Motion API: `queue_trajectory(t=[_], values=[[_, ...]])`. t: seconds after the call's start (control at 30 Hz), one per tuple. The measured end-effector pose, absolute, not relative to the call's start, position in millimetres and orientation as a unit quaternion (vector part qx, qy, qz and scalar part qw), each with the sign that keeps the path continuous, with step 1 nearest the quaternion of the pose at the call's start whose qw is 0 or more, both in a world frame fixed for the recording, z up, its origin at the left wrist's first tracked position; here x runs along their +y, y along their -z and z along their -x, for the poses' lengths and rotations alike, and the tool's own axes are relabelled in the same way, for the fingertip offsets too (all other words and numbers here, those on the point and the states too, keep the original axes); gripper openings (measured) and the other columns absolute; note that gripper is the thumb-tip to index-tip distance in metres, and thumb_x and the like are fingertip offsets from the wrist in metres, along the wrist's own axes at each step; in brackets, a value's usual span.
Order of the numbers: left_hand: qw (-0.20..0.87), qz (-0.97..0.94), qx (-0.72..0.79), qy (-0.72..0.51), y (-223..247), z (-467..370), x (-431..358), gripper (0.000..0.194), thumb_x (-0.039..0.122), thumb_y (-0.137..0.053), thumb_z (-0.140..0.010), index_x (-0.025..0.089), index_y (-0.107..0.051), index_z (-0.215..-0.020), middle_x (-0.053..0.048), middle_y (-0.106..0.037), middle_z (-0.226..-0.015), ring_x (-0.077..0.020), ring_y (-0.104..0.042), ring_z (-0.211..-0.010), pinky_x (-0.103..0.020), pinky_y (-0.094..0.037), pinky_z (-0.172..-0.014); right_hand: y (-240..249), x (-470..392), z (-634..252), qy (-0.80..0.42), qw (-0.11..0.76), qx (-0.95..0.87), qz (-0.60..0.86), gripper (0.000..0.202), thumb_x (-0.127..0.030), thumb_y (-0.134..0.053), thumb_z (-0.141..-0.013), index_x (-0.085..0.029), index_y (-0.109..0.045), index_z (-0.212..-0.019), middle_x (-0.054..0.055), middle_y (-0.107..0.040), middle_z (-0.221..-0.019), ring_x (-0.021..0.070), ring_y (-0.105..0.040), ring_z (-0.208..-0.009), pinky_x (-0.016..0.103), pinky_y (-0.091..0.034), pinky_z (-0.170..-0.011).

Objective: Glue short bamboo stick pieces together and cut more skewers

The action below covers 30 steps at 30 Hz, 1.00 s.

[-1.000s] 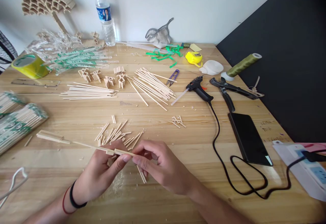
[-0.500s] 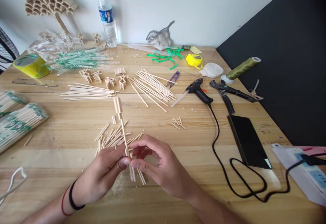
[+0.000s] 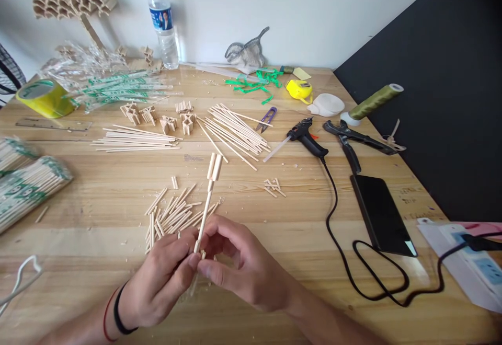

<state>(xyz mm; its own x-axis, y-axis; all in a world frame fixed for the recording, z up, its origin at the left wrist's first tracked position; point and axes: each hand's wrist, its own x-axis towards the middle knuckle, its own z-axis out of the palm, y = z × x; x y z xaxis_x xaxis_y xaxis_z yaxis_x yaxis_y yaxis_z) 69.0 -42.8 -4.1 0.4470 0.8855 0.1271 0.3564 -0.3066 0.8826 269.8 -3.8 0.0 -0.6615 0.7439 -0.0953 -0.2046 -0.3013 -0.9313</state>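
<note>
Between the fingertips of my left hand (image 3: pixel 167 269) is the lower part of a thin wooden stick assembly (image 3: pixel 205 211). It leans slightly right, with short thicker pieces at its top end. My right hand (image 3: pixel 243 266) is curled around the same lower end, thumb and fingers at the joint. The very bottom of the assembly is partly hidden by the fingers. Just behind my left hand lies a loose pile of short cut sticks (image 3: pixel 176 211). Two tiny sticks (image 3: pixel 174 182) lie above the pile, and several more short pieces (image 3: pixel 275 187) lie to the right.
Long sticks (image 3: pixel 235 133), small wooden clusters (image 3: pixel 131 112) and purple snips (image 3: pixel 267 119) lie farther back. At right are a glue gun (image 3: pixel 309 138) with a looping cord, pliers (image 3: pixel 349 141), a black phone (image 3: pixel 382 214) and a power strip (image 3: pixel 484 261). Bagged sticks (image 3: pixel 35 191) lie left.
The stick assembly has swung from leaning left to leaning right, its top now farther right. Both hands stay at its lower end, slightly lower in view. The camera view has shifted a little.
</note>
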Motion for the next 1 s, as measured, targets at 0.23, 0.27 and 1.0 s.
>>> queue_trajectory(t=[0.23,0.27,1.0], values=[[0.396,-0.745,0.427,-0.325,4.7,-73.7,-43.8,0.023,0.023,-0.043,-0.109,0.021,-0.05,-0.086,-0.001,-0.061,-0.078,-0.0144,-0.056,-0.067,-0.023,-0.045,-0.064,9.5,-14.6,-260.4,-0.782,0.338,-0.449,0.269,0.028,-0.038,-0.075,-0.091,-0.022,-0.052,-0.088,-0.003,-0.047,-0.081,0.0123,-0.043,-0.072,0.025,-0.041,-0.066],[0.392,-0.744,0.428,-0.331,4.3,-74.8,-44.2,0.024,0.023,-0.044,-0.109,0.021,-0.05,-0.086,-0.001,-0.061,-0.078,-0.0144,-0.056,-0.067,-0.023,-0.045,-0.063,10.9,-15.2,-259.9,-0.787,0.337,-0.444,0.265,0.029,-0.04,-0.074,-0.091,-0.022,-0.051,-0.088,-0.004,-0.046,-0.079,0.0118,-0.041,-0.07,0.025,-0.039,-0.065],[0.335,-0.718,0.485,-0.371,-0.9,-91.5,-50.3,0.027,0.014,-0.044,-0.107,0.023,-0.05,-0.082,0.005,-0.06,-0.069,-0.0089,-0.056,-0.056,-0.018,-0.044,-0.055,16.2,-18.0,-252.9,-0.797,0.326,-0.44,0.256,0.039,-0.055,-0.067,-0.095,-0.024,-0.044,-0.091,-0.006,-0.046,-0.071,0.0108,-0.043,-0.06,0.024,-0.035,-0.056]])
